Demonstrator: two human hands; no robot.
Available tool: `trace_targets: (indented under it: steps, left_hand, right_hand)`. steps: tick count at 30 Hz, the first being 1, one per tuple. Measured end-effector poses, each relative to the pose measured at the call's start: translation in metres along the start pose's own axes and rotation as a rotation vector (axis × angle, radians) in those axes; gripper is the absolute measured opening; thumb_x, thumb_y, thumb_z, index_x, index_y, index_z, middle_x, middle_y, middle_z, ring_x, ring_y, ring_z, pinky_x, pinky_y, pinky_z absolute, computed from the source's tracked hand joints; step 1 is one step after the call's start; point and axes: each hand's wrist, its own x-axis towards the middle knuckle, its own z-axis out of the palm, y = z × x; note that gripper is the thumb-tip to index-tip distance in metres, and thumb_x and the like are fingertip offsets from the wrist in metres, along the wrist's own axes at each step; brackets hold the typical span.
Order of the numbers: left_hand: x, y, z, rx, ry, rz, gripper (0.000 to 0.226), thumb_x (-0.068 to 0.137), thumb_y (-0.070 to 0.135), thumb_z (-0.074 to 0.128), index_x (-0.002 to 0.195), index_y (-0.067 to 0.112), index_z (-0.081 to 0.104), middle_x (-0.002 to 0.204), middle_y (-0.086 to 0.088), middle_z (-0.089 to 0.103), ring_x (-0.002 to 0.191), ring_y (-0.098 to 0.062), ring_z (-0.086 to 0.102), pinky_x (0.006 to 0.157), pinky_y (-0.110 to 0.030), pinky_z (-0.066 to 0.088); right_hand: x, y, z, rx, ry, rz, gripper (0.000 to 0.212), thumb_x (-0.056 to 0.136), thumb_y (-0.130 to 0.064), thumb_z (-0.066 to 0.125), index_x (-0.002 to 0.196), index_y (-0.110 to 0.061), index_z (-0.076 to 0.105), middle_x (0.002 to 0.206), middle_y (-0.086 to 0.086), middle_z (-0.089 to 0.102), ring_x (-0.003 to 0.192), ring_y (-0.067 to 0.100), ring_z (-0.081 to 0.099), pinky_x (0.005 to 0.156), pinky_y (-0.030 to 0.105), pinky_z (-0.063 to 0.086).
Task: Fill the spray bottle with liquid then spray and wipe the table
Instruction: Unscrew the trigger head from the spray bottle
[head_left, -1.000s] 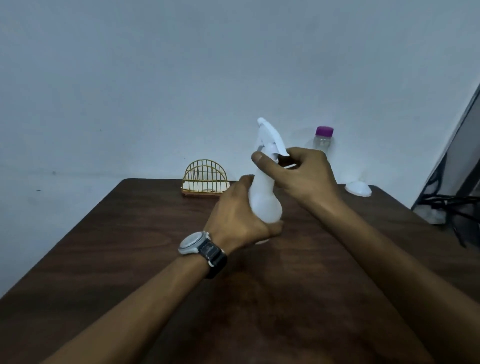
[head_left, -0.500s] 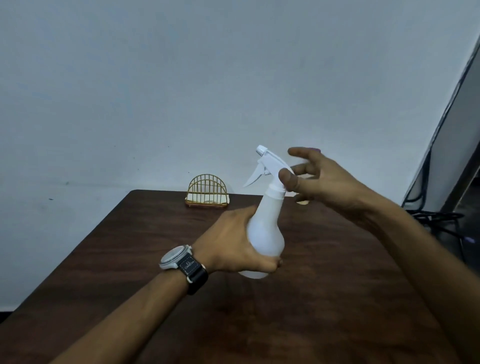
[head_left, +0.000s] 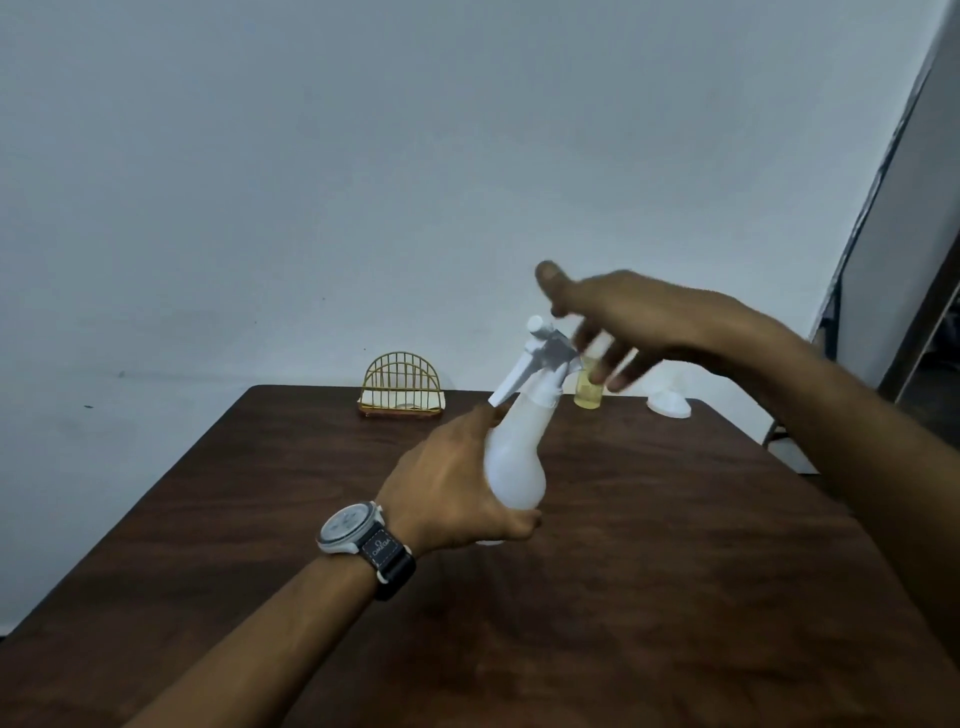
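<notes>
We see one spray bottle (head_left: 517, 462), gripped by the left hand (head_left: 452, 493). The right hand (head_left: 634, 322) hovers open, fingers spread, above its nozzle. One small bottle (head_left: 588, 392) stands behind on the table (head_left: 675, 571).

Our bare forearms, no sleeves
We wear a wristwatch (head_left: 352, 528) with pale round case and dark strap on the left wrist.
</notes>
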Motion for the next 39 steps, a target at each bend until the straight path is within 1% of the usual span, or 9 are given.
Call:
trace_targets:
  steps: [3, 7, 11, 15, 18, 23, 26, 33, 39]
  left_hand:
    - [-0.002, 0.002, 0.004, 0.053, 0.069, -0.002, 0.094, 0.056, 0.068, 0.08, 0.138, 0.039, 0.043, 0.114, 0.016, 0.061, 0.098, -0.01, 0.063, 0.078, -0.038, 0.058]
    - [-0.004, 0.005, 0.006, 0.011, 0.083, 0.006, 0.103, 0.055, 0.064, 0.082, 0.142, 0.041, 0.031, 0.124, 0.017, 0.061, 0.102, -0.012, 0.065, 0.079, -0.04, 0.058]
    - [-0.002, 0.009, 0.004, 0.02, 0.052, -0.024, 0.109, 0.057, 0.063, 0.084, 0.145, 0.038, 0.024, 0.133, 0.014, 0.057, 0.106, -0.014, 0.064, 0.082, -0.042, 0.059]
    - [-0.004, 0.008, 0.006, 0.027, 0.083, -0.028, 0.106, 0.057, 0.061, 0.083, 0.143, 0.04, 0.027, 0.129, 0.016, 0.059, 0.103, -0.014, 0.066, 0.079, -0.04, 0.059]
    - [-0.006, 0.009, 0.009, 0.08, 0.116, -0.048, 0.108, 0.056, 0.064, 0.082, 0.145, 0.041, 0.025, 0.126, 0.015, 0.06, 0.104, -0.014, 0.066, 0.079, -0.039, 0.057]
    - [-0.007, 0.009, 0.006, 0.075, 0.091, -0.02, 0.109, 0.056, 0.064, 0.082, 0.145, 0.038, 0.024, 0.134, 0.016, 0.054, 0.108, -0.014, 0.063, 0.078, -0.04, 0.058]
    - [-0.008, 0.009, 0.003, 0.031, 0.059, -0.008, 0.121, 0.053, 0.06, 0.086, 0.149, 0.035, 0.017, 0.144, 0.012, 0.04, 0.115, -0.013, 0.06, 0.08, -0.041, 0.059]
    - [-0.011, 0.01, -0.002, 0.004, 0.037, 0.006, 0.126, 0.051, 0.05, 0.091, 0.149, 0.038, 0.012, 0.137, 0.01, 0.045, 0.109, -0.017, 0.063, 0.08, -0.041, 0.059]
    - [-0.014, 0.01, -0.003, 0.027, 0.036, 0.009, 0.128, 0.051, 0.051, 0.091, 0.151, 0.037, 0.013, 0.139, 0.01, 0.048, 0.105, -0.017, 0.064, 0.078, -0.039, 0.058]
  right_hand:
    - [0.0, -0.012, 0.008, -0.135, -0.177, 0.268, 0.091, 0.083, -0.089, 0.037, 0.116, -0.011, 0.069, 0.095, 0.026, 0.074, 0.061, 0.034, 0.074, 0.064, 0.04, 0.064]
    - [0.001, -0.013, 0.001, -0.308, -0.217, 0.003, 0.041, 0.091, -0.018, 0.066, 0.13, -0.005, 0.065, 0.117, 0.014, 0.074, 0.089, 0.028, 0.074, 0.063, 0.019, 0.057]
    - [-0.007, -0.016, -0.002, -0.455, -0.276, -0.257, 0.075, 0.083, 0.013, 0.05, 0.144, -0.03, 0.058, 0.128, -0.023, 0.069, 0.124, -0.004, 0.059, 0.092, 0.013, 0.053]
    - [-0.007, -0.017, 0.003, -0.352, -0.04, -0.216, 0.037, 0.094, -0.053, 0.062, 0.127, -0.037, 0.068, 0.13, -0.017, 0.067, 0.123, 0.006, 0.06, 0.099, 0.028, 0.05]
    - [-0.002, -0.018, 0.01, -0.557, 0.021, 0.049, 0.084, 0.083, -0.091, 0.027, 0.102, -0.024, 0.074, 0.094, 0.003, 0.078, 0.082, 0.022, 0.075, 0.08, 0.039, 0.062]
    - [-0.003, -0.007, 0.012, -0.659, -0.187, -0.171, 0.027, 0.083, -0.039, 0.08, 0.099, -0.025, 0.064, 0.091, -0.009, 0.068, 0.08, 0.013, 0.067, 0.068, 0.029, 0.053]
    - [0.0, 0.003, 0.017, -0.725, -0.035, -0.34, 0.019, 0.078, -0.004, 0.065, 0.077, -0.016, 0.05, 0.07, -0.003, 0.052, 0.068, 0.019, 0.05, 0.054, 0.03, 0.034]
    - [-0.008, 0.004, 0.011, -0.607, -0.136, -0.257, 0.033, 0.082, -0.054, 0.075, 0.082, -0.022, 0.066, 0.073, -0.012, 0.067, 0.069, 0.003, 0.062, 0.063, 0.028, 0.048]
    - [-0.005, 0.014, 0.008, -0.518, -0.24, -0.294, 0.041, 0.073, -0.016, 0.085, 0.104, -0.035, 0.066, 0.093, -0.014, 0.068, 0.081, 0.003, 0.068, 0.072, 0.034, 0.057]
